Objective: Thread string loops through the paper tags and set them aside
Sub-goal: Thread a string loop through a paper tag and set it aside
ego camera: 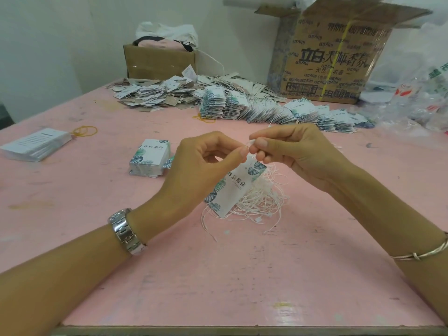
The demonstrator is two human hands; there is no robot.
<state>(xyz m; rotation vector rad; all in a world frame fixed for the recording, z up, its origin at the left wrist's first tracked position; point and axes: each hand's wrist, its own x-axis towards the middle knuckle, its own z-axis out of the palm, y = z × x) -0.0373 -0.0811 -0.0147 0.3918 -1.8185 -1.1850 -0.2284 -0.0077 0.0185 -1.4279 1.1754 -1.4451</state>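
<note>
Paper tag [230, 187], long axis diagonal, top upper-right.

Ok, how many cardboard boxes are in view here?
2. A small box stands at the back centre of the table, and a large printed box with open flaps at the back right. The plastic bags at right may hide more.

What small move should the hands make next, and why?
Probably pull the string through the tag: the left hand pinches the tag's top, the right hand pinches the string right there, and the tag hangs below, not yet set aside.
</note>
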